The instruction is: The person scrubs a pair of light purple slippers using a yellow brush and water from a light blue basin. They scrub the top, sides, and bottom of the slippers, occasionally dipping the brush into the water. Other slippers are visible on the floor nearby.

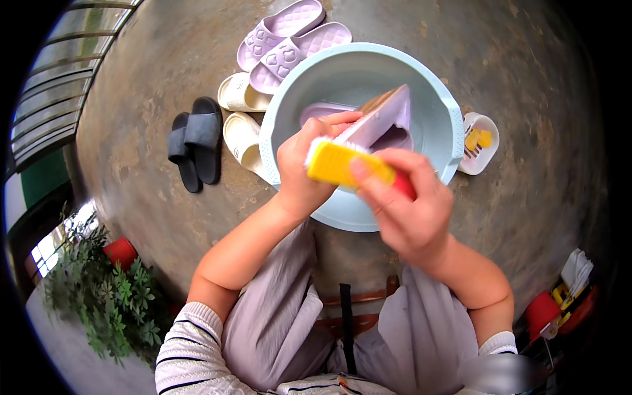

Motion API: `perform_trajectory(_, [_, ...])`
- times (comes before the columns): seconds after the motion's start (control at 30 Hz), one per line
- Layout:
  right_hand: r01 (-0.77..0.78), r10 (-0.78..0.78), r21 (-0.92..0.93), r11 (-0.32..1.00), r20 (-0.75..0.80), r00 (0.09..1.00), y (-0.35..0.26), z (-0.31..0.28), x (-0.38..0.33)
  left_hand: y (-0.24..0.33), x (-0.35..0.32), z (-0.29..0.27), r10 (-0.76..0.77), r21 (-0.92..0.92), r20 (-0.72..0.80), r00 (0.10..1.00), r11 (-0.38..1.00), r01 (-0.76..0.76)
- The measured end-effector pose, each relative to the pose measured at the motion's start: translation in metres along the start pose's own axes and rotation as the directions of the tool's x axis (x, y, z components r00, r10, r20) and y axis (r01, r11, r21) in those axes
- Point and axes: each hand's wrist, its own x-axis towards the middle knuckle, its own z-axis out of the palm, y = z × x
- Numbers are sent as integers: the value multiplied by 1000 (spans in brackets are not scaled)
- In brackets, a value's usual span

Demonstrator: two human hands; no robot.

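Note:
Over the pale blue basin [431,72], my left hand [301,164] is closed around a lilac slipper [394,113], tilted up on its side with a brownish sole edge. My right hand [416,207] grips a yellow and red scrub brush [336,163] with white bristles. The bristles face the slipper, close to my left fingers; whether they touch it I cannot tell. Inside the basin, a second lilac slipper [321,110] lies partly hidden behind my left hand.
Left of the basin are a lilac slipper pair [289,49], cream slippers [243,138] and black slippers [204,141]. At its right stands a white dish [486,155] with yellow pieces [477,138]. Plants [118,296] and a railing [59,85] are far left; a red container [541,313] is lower right.

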Motion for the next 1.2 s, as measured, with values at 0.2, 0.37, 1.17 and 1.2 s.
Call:
perform_trajectory(0.2, [-120,115,100,988,53,992,1,-2,1,6,-4,-6,-85,259,120,989,965,51])
perform_trajectory(0.37, [-296,299,253,921,26,954,18,0,1,-8,-14,2,-28,9,47,999,1000,27])
perform_trajectory(1.17, [-236,231,203,950,49,972,27,4,-13,-5,-18,-7,-204,-144,51,978,967,209])
perform_trajectory(1.2, [-282,280,201,938,39,959,39,6,-16,-6,-20,-10,-250,-233,62,966,938,257])
